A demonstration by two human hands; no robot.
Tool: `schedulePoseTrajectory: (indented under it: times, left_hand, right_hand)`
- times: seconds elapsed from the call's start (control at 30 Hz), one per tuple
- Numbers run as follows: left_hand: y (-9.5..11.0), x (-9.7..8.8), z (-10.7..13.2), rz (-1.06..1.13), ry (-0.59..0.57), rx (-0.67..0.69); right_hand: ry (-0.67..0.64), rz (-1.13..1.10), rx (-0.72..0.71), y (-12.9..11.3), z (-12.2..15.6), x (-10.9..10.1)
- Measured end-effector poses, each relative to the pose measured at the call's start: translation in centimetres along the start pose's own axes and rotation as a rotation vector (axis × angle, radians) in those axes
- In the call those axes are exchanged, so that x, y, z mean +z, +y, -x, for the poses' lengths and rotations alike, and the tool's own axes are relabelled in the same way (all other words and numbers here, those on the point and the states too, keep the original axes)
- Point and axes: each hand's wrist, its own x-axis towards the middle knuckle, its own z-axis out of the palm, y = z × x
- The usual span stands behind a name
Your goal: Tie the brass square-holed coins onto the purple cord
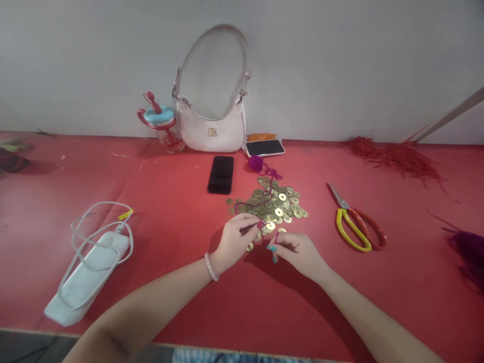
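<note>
My left hand (239, 238), with a pale bead bracelet (211, 267) at the wrist, pinches a purple yarn (249, 204) between thumb and fingers. From there the yarn loops over a heap of brass coins with square holes (278, 199) to a small purple ball (256, 163) behind them. My right hand (297, 252), its nails turquoise, is closed on a short purple yarn end that sticks up from the fingertips. Both hands hover at the near edge of the heap, a small gap apart. A coin (249, 247) shows just below the left fingers; whether it hangs from the yarn I cannot tell.
Scissors with yellow and red handles (353, 224) lie to the right. A black phone (221, 174), a second phone (265, 147), a white handbag (214, 128) and a lidded cup (164, 128) are behind. At left is a white power strip (91, 275); red strands (397, 159) lie far right.
</note>
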Motion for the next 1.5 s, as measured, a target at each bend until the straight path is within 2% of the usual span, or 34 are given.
schedulePoseTrajectory:
  times: [0.1,0.2,0.77,0.97,1.1,1.2,1.33,1.5]
  left_hand:
    - [0.2,0.1,0.2,-0.018,-0.042,0.002]
    - [0.3,0.2,0.3,-0.048,-0.065,0.018]
    - [0.1,0.3,0.6,-0.136,-0.118,0.175]
    - [0.0,0.3,0.6,-0.136,-0.128,0.237]
    - [0.1,0.3,0.6,-0.134,-0.125,0.247]
    - [0.1,0.3,0.6,-0.136,-0.123,0.231]
    - [0.0,0.3,0.7,-0.137,-0.113,0.229]
    - [0.1,0.3,0.7,-0.160,-0.143,0.235]
  right_hand:
    - [-0.068,0.180,-0.043,-0.3,0.0,0.7]
    - [-0.081,0.235,-0.068,-0.4,-0.1,1.0]
    - [0.072,0.258,-0.047,-0.5,-0.2,0.8]
    - [0.173,0.275,-0.078,0.0,-0.3,0.7]
    - [0.238,0.216,-0.121,0.0,-0.4,0.6]
    - [0.268,0.153,-0.093,0.1,-0.3,0.5]
    - [0.282,0.042,-0.059,0.4,-0.1,0.8]
    - [0.229,0.095,-0.107,0.3,0.0,0.9]
